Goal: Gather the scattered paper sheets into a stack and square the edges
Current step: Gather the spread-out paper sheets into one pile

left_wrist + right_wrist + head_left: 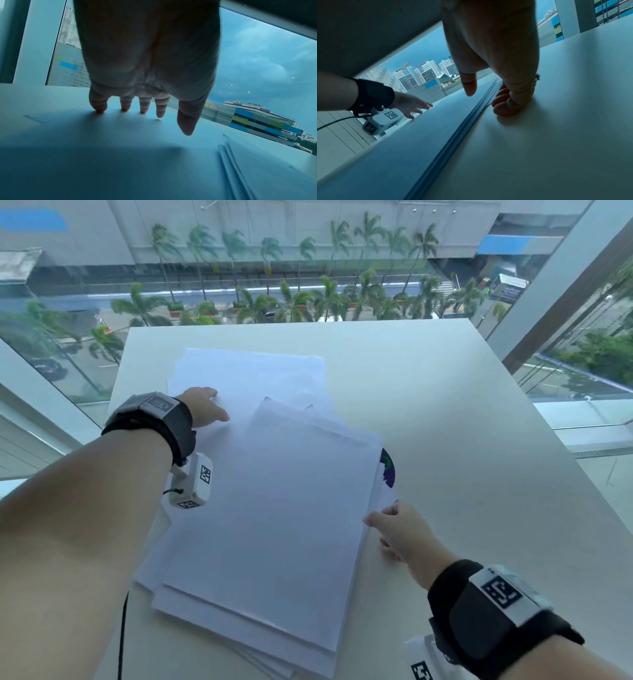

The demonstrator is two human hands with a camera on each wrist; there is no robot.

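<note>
A loose pile of white paper sheets (274, 525) lies fanned on the white table (462, 405), its edges uneven. More sheets (253, 374) stick out at the far end, partly under the pile. My left hand (205, 409) rests on those far sheets with straight fingers; in the left wrist view the fingertips (125, 108) touch the paper. My right hand (394, 529) grips the pile's right edge: its fingers (503, 100) are curled against the layered edge (453, 135) and the thumb (469, 86) reaches over the top sheet.
A round purple and green thing (388, 467) peeks out from under the pile's right side. Glass windows stand right behind and beside the table. The table's right half is bare. A cable hangs from my left wrist camera (191, 484).
</note>
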